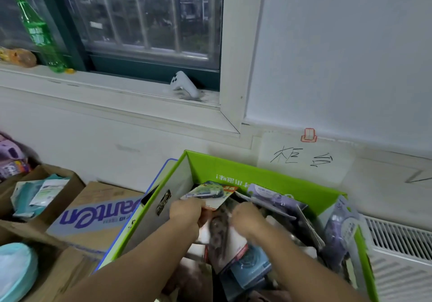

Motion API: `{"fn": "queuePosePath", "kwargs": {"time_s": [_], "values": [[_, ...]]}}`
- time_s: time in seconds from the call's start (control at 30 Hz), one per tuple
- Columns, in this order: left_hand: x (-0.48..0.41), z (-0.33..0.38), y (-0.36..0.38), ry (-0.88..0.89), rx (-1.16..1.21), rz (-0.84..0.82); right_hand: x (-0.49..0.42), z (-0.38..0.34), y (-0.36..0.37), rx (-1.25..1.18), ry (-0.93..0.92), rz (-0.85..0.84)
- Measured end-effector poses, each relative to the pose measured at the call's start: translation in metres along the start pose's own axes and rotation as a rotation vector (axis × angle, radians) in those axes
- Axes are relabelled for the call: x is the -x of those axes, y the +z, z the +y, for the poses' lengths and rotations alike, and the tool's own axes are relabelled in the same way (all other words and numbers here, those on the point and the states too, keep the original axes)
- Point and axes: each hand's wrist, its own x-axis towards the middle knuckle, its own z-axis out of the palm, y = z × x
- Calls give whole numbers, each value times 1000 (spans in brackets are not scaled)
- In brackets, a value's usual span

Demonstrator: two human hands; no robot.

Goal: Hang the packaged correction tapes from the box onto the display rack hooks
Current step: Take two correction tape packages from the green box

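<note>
Packaged correction tapes (pixel 278 198) are piled in the box (pixel 233 173) at near centre. Cartons (pixel 98 212) are stacked to its left, a radiator (pixel 402 255) is set to its right, and a bottle (pixel 38 35) is stood on the far sill (pixel 105 81).

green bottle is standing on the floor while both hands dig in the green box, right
Not the floor: the head view shows the green bottle standing on the windowsill. The rest holds: the left hand, gripping a packaged correction tape, and the right hand are both in the green box.
</note>
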Motion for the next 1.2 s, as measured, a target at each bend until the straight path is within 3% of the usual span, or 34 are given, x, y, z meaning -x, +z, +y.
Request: {"fn": "queuePosePath", "kwargs": {"time_s": [0.13, 0.2, 0.23, 0.47, 0.63, 0.8, 1.07, 1.2], "values": [[14, 20, 1, 58, 34, -73, 16, 18, -54, -214, 67, 163], [23, 23, 1, 81, 22, -101, 32, 28, -66, -215, 13, 163], [29, 24, 1, 92, 11, -124, 43, 31, -69, -360, 75, 195], [85, 23, 0, 234, 10, -387, 117, 73, -56, -731, 135, 668], [113, -8, -24, 111, -98, -694, 197, 77, -20, -1039, 187, 919], [148, -39, -54, -23, -205, -884, 272, 77, 28, -1389, 247, 1073], [263, -100, -62, -246, -364, -1238, 429, 88, 82, -1351, 326, 1442], [343, -158, -74, -243, -515, -1463, 529, 106, 121, -1347, 386, 1644]]}}
